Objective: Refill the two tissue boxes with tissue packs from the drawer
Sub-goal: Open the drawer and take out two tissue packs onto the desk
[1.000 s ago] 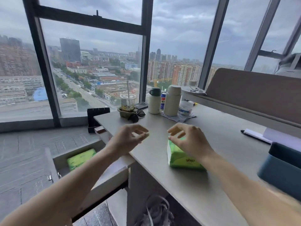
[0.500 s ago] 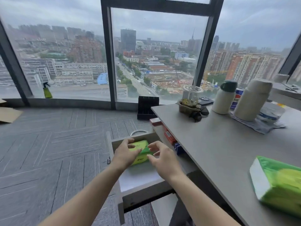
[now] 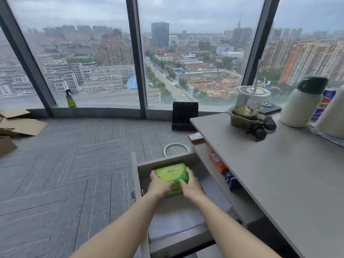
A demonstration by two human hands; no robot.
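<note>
A green tissue pack (image 3: 171,174) lies in the open drawer (image 3: 141,169) below the desk's left end. My left hand (image 3: 158,185) grips the pack's left side with fingers curled over its edge. On the pack's right side sits my right hand (image 3: 191,185), also closed around it. Both hands cover the pack's near end. No tissue box is in view.
The grey desk (image 3: 279,174) fills the right side, carrying a plastic cup (image 3: 251,97), sunglasses (image 3: 262,127) and a white flask (image 3: 303,105). Red and blue items (image 3: 217,162) sit on a shelf under the desktop. Carpeted floor stretches left; cardboard (image 3: 18,123) lies far left.
My view swung left from the desk to the drawer. Both hands left the pack on the desk, dropped into the drawer and closed on the second green pack.
</note>
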